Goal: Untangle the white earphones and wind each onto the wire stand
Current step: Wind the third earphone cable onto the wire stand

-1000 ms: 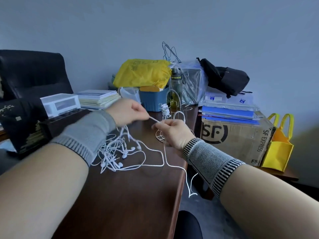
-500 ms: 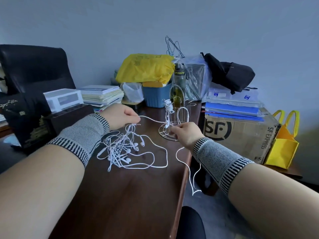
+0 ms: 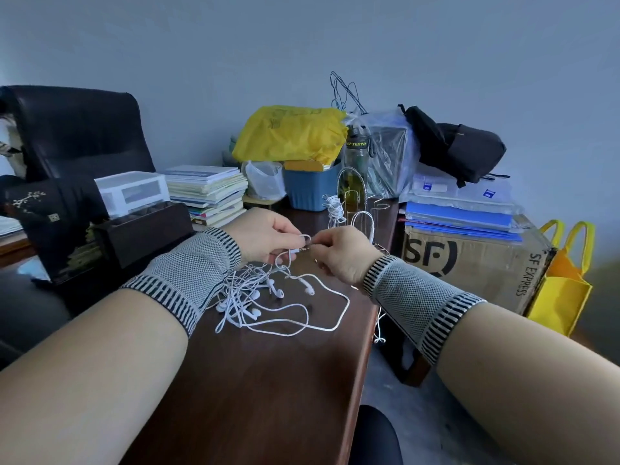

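A tangle of white earphones lies on the dark wooden desk, with one long cable looping toward the desk's right edge. My left hand and my right hand meet above the tangle, both pinching the same white cable near its metal jack plug. Just behind my hands stands the wire stand with its arched loops; one earphone is wound on its left post. Part of the cable hangs off the desk edge below my right wrist.
Behind the stand are a green bottle, a blue bin under a yellow bag, stacked books and a dark box at left. A cardboard box and yellow tote stand to the right of the desk.
My hands have come together: the right hand drew back from the stand's base toward the left hand, and the taut cable between them has slackened into a small loop by the jack plug.
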`<state>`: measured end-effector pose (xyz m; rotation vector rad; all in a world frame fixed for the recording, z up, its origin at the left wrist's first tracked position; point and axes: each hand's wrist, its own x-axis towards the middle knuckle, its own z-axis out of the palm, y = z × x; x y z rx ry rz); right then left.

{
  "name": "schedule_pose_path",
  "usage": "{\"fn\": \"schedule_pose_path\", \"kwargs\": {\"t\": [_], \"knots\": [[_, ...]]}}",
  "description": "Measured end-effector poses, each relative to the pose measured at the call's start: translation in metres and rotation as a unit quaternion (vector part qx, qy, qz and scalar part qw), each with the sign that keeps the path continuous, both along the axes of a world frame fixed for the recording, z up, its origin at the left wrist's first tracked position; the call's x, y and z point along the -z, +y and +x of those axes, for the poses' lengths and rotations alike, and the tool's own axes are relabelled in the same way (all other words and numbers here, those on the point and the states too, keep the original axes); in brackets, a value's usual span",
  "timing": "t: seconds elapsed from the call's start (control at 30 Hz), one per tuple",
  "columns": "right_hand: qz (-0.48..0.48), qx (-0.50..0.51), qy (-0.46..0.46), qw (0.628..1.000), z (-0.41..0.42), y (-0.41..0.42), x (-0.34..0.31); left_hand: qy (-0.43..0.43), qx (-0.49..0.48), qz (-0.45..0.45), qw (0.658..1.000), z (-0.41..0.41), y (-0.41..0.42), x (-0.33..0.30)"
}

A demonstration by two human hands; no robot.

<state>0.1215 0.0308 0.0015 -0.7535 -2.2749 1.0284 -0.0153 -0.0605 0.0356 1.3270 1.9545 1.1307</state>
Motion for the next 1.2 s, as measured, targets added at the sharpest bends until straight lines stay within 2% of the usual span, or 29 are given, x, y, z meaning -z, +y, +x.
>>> {"fn": "schedule_pose_path", "kwargs": {"t": [0.13, 0.3, 0.5, 0.63, 0.73, 0.83, 0.9, 1.0, 1.07, 1.1, 1.2], "knots": [[-0.005, 0.084, 0.058, 0.995, 0.008, 0.013, -0.004, -0.048, 0.003, -0.015, 0.999, -0.007, -0.006, 0.004], [-0.014, 0.211, 0.118, 0.97, 0.013, 0.032, -0.002, -0.105, 0.033, -0.028, 0.994, -0.018, -0.012, 0.006], [-0.01, 0.278, 0.133, 0.951, 0.018, 0.036, -0.001, -0.08, 0.011, -0.009, 0.997, -0.022, -0.011, 0.0], [-0.01, 0.306, 0.156, 0.939, 0.021, 0.036, 0.0, -0.099, -0.003, -0.006, 0.995, -0.029, -0.012, -0.004], [-0.016, 0.324, 0.157, 0.933, 0.026, 0.042, 0.0, -0.069, -0.054, -0.012, 0.996, -0.041, -0.014, -0.001], [-0.026, 0.315, 0.144, 0.938, 0.027, 0.044, 0.002, -0.097, -0.151, 0.069, 0.981, -0.052, -0.01, 0.002], [-0.024, 0.302, 0.128, 0.944, 0.024, 0.041, 0.004, -0.139, -0.213, 0.149, 0.956, -0.055, -0.005, 0.002], [-0.035, 0.287, 0.122, 0.95, 0.019, 0.039, 0.005, -0.231, -0.237, 0.203, 0.922, -0.05, -0.003, -0.001], [-0.074, 0.281, 0.15, 0.945, 0.02, 0.04, 0.005, -0.269, -0.21, 0.179, 0.923, -0.043, -0.006, 0.0], [-0.098, 0.281, 0.174, 0.939, 0.021, 0.04, 0.005, -0.26, -0.197, 0.152, 0.933, -0.041, -0.007, 0.002], [-0.176, 0.288, 0.273, 0.901, 0.025, 0.038, -0.002, -0.152, -0.133, 0.025, 0.979, -0.035, -0.011, 0.012]]}}
